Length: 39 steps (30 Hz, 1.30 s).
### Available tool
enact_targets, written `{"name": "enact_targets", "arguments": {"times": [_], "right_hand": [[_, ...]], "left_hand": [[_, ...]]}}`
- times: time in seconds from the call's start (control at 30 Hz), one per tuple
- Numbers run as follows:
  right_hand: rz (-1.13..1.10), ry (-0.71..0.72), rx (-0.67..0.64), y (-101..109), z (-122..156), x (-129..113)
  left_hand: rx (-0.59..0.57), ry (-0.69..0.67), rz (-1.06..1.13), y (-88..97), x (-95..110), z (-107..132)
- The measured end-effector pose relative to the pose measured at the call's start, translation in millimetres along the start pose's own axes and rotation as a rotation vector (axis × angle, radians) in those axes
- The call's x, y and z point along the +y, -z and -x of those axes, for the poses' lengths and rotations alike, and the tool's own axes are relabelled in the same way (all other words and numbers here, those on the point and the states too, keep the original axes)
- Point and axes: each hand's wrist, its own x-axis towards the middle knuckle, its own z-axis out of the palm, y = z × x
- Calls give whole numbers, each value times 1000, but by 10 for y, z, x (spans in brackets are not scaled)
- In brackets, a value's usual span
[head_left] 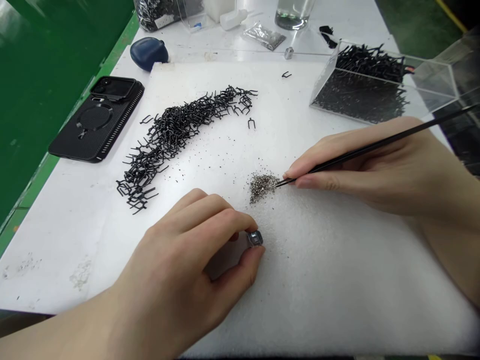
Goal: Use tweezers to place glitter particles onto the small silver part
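Note:
Between thumb and index finger, my left hand [191,250] pinches a small metal block [255,238] just above the white foam sheet [322,280]. My right hand [363,170] is closed round black tweezers [360,145] held like a pen. Their tips touch the edge of a little heap of tiny metallic pieces [262,188]; whether a piece is between them is too small to tell. Left of the heap stretches a long curved pile of black forked parts [180,125]. One loose forked part [251,123] lies by the pile's right end.
A black phone [98,118] and a dark blue rounded object [149,53] lie at the left. A clear box [382,85] of black parts stands back right. Along the back are a glass [294,15], a small plastic bag [264,36] and a metal nut-like piece [288,52].

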Motion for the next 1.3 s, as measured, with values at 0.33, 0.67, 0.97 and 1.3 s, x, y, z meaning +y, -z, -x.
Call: {"name": "enact_targets", "arguments": {"times": [0.33, 0.67, 0.97, 1.3], "right_hand": [[-2, -6, 17, -25, -9, -15], [26, 7, 14, 6, -1, 9], [15, -3, 31, -50, -7, -38], [41, -5, 30, -17, 19, -25]], "left_hand": [[10, -7, 9, -24, 4, -20], [13, -6, 16, -10, -5, 15], [2, 5, 15, -22, 2, -24], [6, 0, 26, 5, 8, -2]]}}
